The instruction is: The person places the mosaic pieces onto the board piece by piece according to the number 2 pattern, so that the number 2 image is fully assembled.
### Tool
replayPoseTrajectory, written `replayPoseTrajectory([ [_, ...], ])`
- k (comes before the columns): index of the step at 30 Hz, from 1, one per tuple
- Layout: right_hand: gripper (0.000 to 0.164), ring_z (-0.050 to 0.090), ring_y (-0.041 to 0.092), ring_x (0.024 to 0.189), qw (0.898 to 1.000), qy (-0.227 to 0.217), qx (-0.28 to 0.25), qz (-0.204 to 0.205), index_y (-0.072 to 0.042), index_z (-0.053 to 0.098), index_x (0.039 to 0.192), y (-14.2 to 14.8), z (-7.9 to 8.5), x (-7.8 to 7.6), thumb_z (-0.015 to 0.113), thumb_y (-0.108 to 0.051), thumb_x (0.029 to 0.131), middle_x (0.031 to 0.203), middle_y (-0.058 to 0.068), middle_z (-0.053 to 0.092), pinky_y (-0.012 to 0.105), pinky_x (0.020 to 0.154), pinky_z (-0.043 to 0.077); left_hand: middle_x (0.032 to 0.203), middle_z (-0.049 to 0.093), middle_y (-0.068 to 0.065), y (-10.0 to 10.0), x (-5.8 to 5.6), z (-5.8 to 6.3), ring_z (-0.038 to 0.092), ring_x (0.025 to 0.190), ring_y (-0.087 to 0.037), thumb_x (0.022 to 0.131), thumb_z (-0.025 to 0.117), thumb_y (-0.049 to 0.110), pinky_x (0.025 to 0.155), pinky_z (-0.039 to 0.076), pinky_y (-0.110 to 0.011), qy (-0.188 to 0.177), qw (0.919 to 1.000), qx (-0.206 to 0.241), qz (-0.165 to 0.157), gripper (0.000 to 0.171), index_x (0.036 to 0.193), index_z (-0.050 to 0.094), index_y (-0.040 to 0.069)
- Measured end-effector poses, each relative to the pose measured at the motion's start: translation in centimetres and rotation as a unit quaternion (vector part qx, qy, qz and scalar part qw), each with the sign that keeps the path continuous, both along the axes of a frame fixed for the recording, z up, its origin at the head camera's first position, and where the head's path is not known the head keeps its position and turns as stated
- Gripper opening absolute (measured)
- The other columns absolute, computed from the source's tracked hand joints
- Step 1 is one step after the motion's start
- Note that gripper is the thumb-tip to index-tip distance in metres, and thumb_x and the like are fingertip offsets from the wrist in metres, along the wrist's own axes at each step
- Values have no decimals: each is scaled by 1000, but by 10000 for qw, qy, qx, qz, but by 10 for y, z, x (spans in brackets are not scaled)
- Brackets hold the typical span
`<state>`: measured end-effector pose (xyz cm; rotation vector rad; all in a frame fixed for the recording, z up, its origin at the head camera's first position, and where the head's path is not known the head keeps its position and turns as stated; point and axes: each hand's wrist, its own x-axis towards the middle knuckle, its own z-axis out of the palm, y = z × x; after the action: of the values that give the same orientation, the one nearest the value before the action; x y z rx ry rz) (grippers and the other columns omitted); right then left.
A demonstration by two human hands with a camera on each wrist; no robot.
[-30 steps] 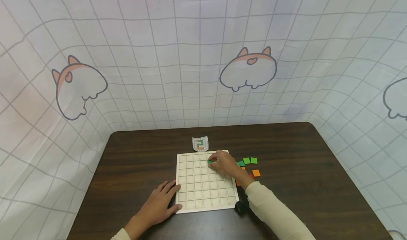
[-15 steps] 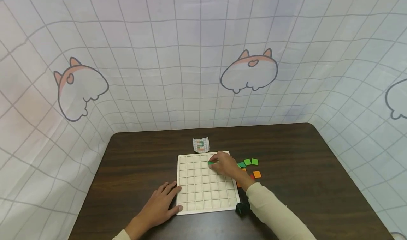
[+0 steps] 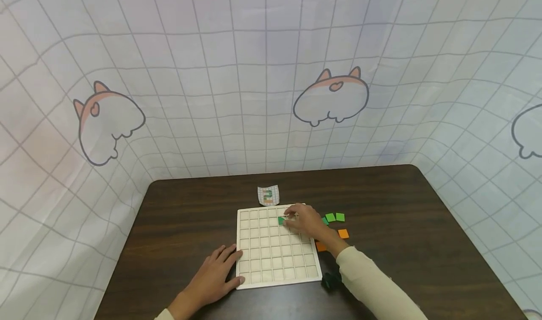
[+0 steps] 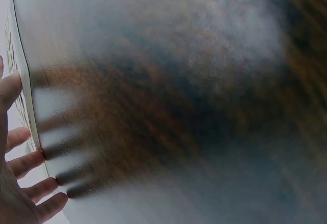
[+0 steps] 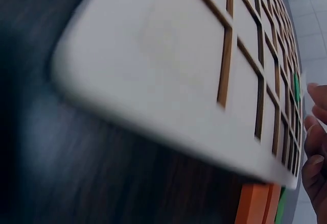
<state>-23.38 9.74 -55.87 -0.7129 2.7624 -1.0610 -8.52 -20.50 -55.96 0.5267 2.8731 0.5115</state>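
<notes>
A cream grid board [image 3: 264, 252] lies on the dark wooden table. In its upper part sits one green tile [image 3: 281, 220]. My right hand [image 3: 306, 220] is over the board's upper right, its finger and thumb tips just right of that tile and parted. In the right wrist view, the green tile [image 5: 296, 86] shows beyond the fingertips; a small pale shape beside them is unclear. My left hand [image 3: 214, 275] lies spread at the board's left edge, fingertips and thumb touching it. The left wrist view shows these fingers [image 4: 30, 163] along the edge.
Right of the board lie loose tiles: light green [image 3: 340, 217], darker green [image 3: 325, 221] and orange [image 3: 343, 234], some partly behind the right arm. A small paper with a coloured grid pattern [image 3: 268, 196] lies behind the board. A black object [image 3: 329, 281] is by the right sleeve.
My right fingertips have drawn slightly right off the green tile, which they held before; more of it shows now. My left hand stays in place. The head view has shifted slightly.
</notes>
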Motion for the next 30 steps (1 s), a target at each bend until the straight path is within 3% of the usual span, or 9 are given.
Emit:
replayPoseTrajectory([
  [3, 23, 65, 21, 96, 10000, 55, -65, 42, -12, 74, 111, 13, 2, 1, 74, -25, 93, 98, -1, 68, 38, 77, 52, 156, 42, -15, 1, -1, 0, 41, 139, -47, 94, 64, 54, 101, 40, -68, -43, 10000, 57, -17, 67, 148, 50, 17],
  [6, 23, 62, 19, 78, 9999, 134, -53, 84, -10, 74, 112, 26, 2, 0, 73, -24, 94, 97, 0, 67, 34, 67, 49, 157, 41, -14, 1, -1, 0, 40, 140, -47, 94, 64, 54, 102, 39, -68, -112, 9999, 116, -19, 68, 148, 49, 17],
  [11, 23, 53, 10, 68, 9997, 239, -23, 109, -8, 73, 113, 47, 1, -1, 72, -22, 95, 94, -2, 66, 26, 61, 43, 157, 41, -14, 0, 0, 0, 39, 141, -46, 94, 65, 55, 102, 38, -68, -154, 9998, 116, 10, 68, 148, 49, 17],
  [15, 23, 56, 10, 74, 9996, 266, -105, -2, -7, 73, 113, 62, 3, 0, 73, -19, 93, 95, -1, 66, 28, 65, 47, 157, 41, -13, 0, 1, 1, 40, 140, -46, 94, 64, 56, 102, 38, -68, -99, 9999, 98, 1, 68, 148, 49, 17],
  [22, 23, 65, 22, 100, 9993, 175, 47, -341, -8, 73, 116, 88, 2, -2, 71, -17, 95, 109, 4, 68, 44, 86, 54, 157, 41, -14, 1, 1, 1, 40, 140, -48, 94, 64, 56, 100, 39, -69, -56, 9999, 133, -26, 68, 148, 49, 16],
  [30, 24, 63, 32, 104, 9988, 255, 246, -327, -5, 72, 117, 116, -1, -10, 71, -8, 93, 113, 13, 66, 54, 90, 52, 156, 41, -16, 0, 0, 0, 41, 139, -48, 95, 63, 54, 100, 39, -70, -43, 9998, 187, -90, 67, 148, 49, 16],
])
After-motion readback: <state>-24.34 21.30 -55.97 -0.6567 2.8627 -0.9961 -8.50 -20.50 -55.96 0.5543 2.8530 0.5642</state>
